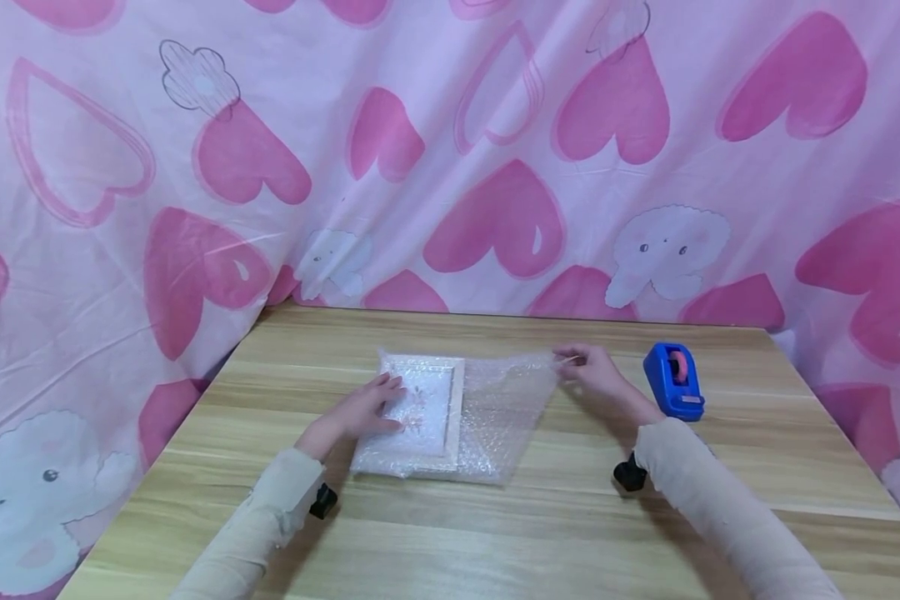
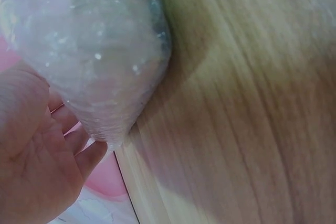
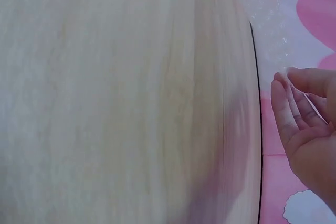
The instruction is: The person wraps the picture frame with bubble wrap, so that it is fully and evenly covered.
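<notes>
A white picture frame (image 1: 456, 417) with a pinkish design lies flat inside clear bubble wrap (image 1: 498, 408) on the table. Spread over the left part of the wrapped frame, my left hand (image 1: 360, 408) rests on it with fingers extended. In the left wrist view, the fingers of that hand lie against the bulging bubble wrap (image 2: 105, 61). My right hand (image 1: 592, 372) pinches the far right corner of the wrap between thumb and fingertips. The right wrist view has this hand (image 3: 310, 114) holding the wrap's tip, with the sheet (image 3: 265, 19) stretching up from it.
A blue tape dispenser (image 1: 673, 392) with a pink roll stands right of the right hand, near the forearm. The wooden table (image 1: 450, 542) meets a pink heart-patterned cloth (image 1: 487, 217) at its back and sides. Black wrist devices (image 1: 630, 473) hang below both sleeves.
</notes>
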Motion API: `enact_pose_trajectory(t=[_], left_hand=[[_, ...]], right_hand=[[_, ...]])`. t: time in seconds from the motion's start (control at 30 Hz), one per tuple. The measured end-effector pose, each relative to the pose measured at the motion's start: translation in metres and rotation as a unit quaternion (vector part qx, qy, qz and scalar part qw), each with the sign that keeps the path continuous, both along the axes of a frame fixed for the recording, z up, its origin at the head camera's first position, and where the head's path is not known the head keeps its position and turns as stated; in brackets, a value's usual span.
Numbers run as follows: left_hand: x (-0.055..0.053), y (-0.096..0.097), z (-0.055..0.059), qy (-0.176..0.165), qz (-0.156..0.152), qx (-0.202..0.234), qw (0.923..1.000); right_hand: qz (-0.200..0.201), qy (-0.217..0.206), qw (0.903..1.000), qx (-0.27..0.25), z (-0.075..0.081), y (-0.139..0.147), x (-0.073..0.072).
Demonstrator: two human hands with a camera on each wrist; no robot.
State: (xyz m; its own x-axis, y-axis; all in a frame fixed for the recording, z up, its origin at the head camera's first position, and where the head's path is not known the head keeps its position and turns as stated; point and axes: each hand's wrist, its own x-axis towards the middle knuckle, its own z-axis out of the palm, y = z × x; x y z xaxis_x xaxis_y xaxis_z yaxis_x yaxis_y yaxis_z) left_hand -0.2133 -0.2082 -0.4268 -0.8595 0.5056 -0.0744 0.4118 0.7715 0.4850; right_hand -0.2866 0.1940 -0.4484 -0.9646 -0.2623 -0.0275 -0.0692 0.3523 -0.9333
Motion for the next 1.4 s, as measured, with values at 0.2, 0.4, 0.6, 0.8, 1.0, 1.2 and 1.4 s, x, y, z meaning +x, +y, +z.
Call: enact_pose_trajectory(t=[0.2, 0.4, 0.6, 0.8, 1.0, 1.2, 1.4], left_hand=[[0.0, 0.0, 0.0, -0.004, -0.004, 0.002, 1.0], [0.001, -0.001, 0.001, -0.001, -0.006, 0.008, 0.9999], [0.001, -0.003, 0.001, 0.006, -0.006, 0.006, 0.9999], [-0.001, -0.001, -0.001, 0.006, -0.004, 0.001, 1.0], [0.0, 0.002, 0.002, 0.01, -0.007, 0.007, 0.9999], [0.0, 0.004, 0.003, 0.017, -0.009, 0.006, 0.9998], [0.001, 0.003, 0.002, 0.011, 0.002, 0.006, 0.9999]], right_hand=[[-0.006, 0.033, 0.9989, -0.034, 0.008, -0.005, 0.001], [-0.006, 0.012, 0.9918, -0.127, 0.036, -0.031, 0.0], [-0.007, -0.026, 0.975, -0.221, 0.062, -0.076, 0.002], [0.004, -0.039, 0.9651, -0.259, 0.061, -0.117, 0.003], [0.034, -0.055, 0.9724, -0.224, 0.049, -0.156, 0.006], [0.062, -0.064, 0.9825, -0.163, 0.029, -0.182, 0.008], [0.088, -0.086, 0.9855, -0.117, 0.011, -0.196, 0.013]])
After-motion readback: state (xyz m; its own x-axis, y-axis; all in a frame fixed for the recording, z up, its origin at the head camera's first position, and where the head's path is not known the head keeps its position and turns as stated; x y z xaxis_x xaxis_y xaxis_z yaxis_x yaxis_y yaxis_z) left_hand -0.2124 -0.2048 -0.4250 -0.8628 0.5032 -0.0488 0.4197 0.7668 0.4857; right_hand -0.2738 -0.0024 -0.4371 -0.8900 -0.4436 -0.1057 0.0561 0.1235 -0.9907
